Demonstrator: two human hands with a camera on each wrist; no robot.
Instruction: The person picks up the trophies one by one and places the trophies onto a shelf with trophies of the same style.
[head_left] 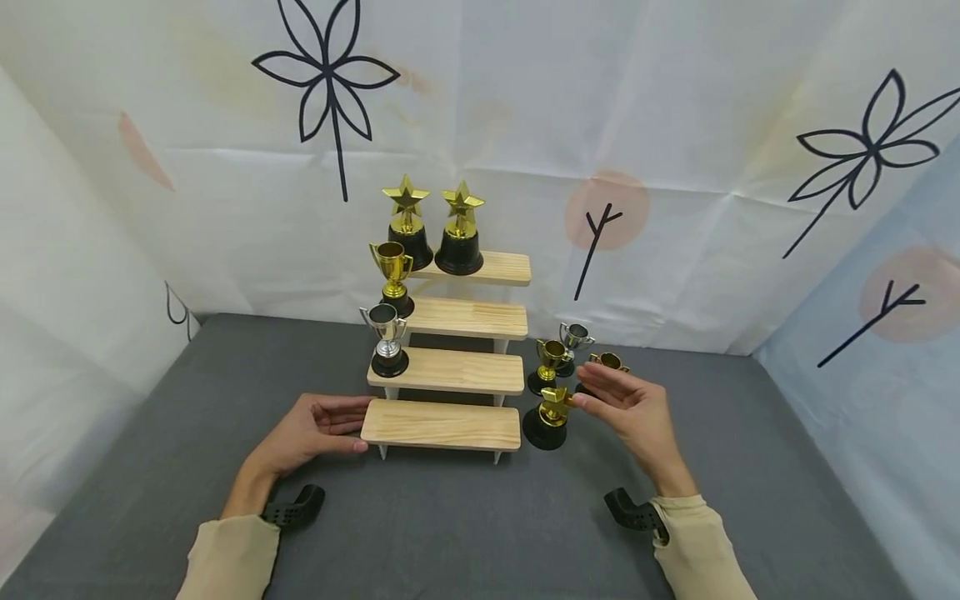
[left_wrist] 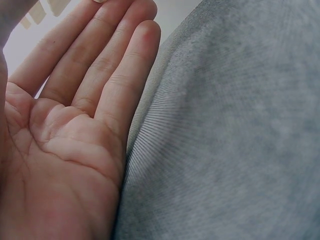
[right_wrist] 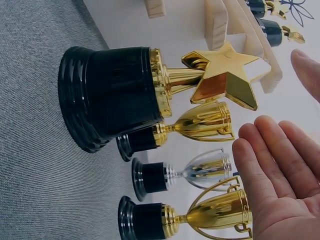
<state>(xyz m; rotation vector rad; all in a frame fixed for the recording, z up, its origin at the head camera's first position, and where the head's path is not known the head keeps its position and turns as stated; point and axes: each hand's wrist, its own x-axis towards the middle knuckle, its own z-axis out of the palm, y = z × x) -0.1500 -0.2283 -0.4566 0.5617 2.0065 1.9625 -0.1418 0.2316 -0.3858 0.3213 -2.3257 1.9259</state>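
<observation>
Sleeves first, pale beige ones at the bottom of the head view, with a little black wrist mount by each cuff. From there the left hand point(head_left: 311, 429) lies on the grey table cover point(head_left: 450, 517), palm facing in, fingers straight and held together, fingertips right at the left end of the bottom step of the wooden stair riser point(head_left: 442, 425). It's not gripping anything.

Right hand point(head_left: 630, 408) is just right of the riser, fingers straight and slightly spread, tips right at the gold star trophy point(head_left: 553, 412) on its black base. Can't tell if they actually touch the star, but nothing's pinched.

Behind that trophy, all standing on the cover: a gold cup point(head_left: 549, 360), a silver cup point(head_left: 574, 337) and another gold cup point(head_left: 606, 363) partly hidden by the hand.

On the riser: silver cup point(head_left: 387, 337) on step two, gold cup point(head_left: 392, 275) on step three, two star trophies point(head_left: 433, 225) up top.
</observation>
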